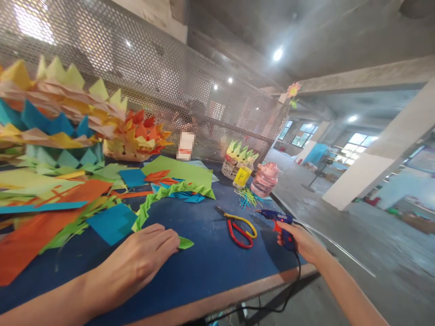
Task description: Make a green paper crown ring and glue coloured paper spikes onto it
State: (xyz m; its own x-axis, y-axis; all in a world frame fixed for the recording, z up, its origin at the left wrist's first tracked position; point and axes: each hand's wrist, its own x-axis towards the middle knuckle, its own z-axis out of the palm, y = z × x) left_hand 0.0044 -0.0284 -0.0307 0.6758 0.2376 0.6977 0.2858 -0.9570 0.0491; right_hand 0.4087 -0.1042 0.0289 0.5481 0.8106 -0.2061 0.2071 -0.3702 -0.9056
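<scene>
The blue worktop (210,267) runs under everything, its wooden near edge just below my forearms. A perforated metal screen (163,77) stands along its far edge. At the far left corner sits a tall pile of folded paper rings (50,104) in yellow, peach, blue and pale green. Just to its right, against the screen, is a smaller orange and red pile (139,136). Loose sheets cover the left half of the worktop: a big orange sheet (27,244) by the left edge, a light green sheet (183,170) toward the far edge, and a blue square (110,222) nearer to me. A green folded chain (159,194) curves from the middle of the worktop down toward my left hand (136,260). That hand lies palm down near the near edge, fingers stretched out and close together, their tips resting on a small green folded piece (185,243) that pokes out to the right. My right hand (304,244) is at the right edge, fingers closed round the handle of a blue glue gun (277,219) with its nozzle pointing left over the worktop; its black cord (295,280) drops past the near edge. A pink bottle (265,179), a yellow-labelled bottle (242,175) and a small basket (231,168) of folded green and yellow pieces cluster at the far right corner. Red and yellow handled scissors (239,226) lie between my two hands, and a scatter of thin coloured sticks (248,198) lies between the scissors and the bottles
</scene>
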